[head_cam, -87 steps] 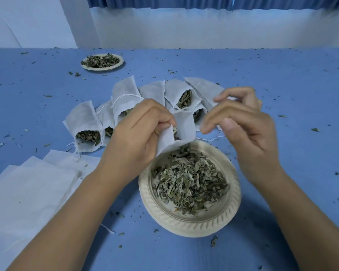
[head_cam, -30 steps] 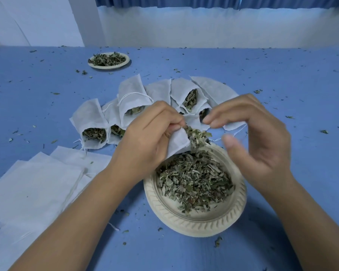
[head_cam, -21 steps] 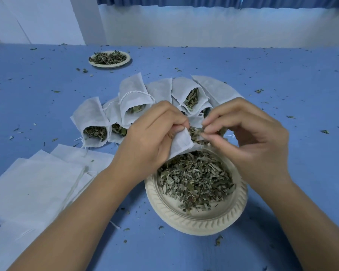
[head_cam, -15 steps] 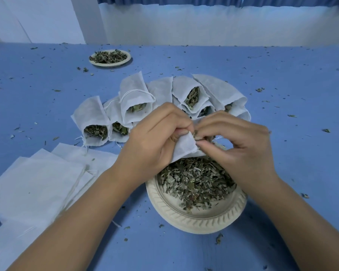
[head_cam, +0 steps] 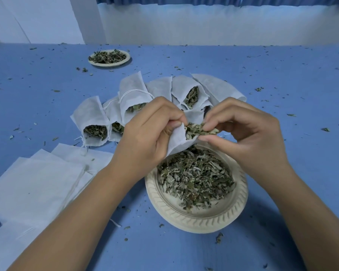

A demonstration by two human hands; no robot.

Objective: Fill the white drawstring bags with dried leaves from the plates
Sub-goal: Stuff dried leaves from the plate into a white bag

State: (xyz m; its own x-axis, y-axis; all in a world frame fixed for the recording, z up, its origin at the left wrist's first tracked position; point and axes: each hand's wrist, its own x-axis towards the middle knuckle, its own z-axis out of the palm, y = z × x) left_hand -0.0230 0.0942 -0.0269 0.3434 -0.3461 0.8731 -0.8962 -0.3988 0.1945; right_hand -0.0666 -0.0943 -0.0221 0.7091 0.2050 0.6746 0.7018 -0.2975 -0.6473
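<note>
Head camera is showing the left hand [head_cam: 145,137] gripping a white drawstring bag [head_cam: 177,142] above the plate [head_cam: 200,222], while the right hand [head_cam: 252,137] is pinching dried leaves [head_cam: 196,132] at its mouth.

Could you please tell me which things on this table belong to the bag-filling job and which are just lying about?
In the job: left hand gripping the open bag; right hand pinching leaves at its mouth; near plate; far plate; filled bags; flat empty bags.
Lying about: leaf crumbs on the blue table.
</note>
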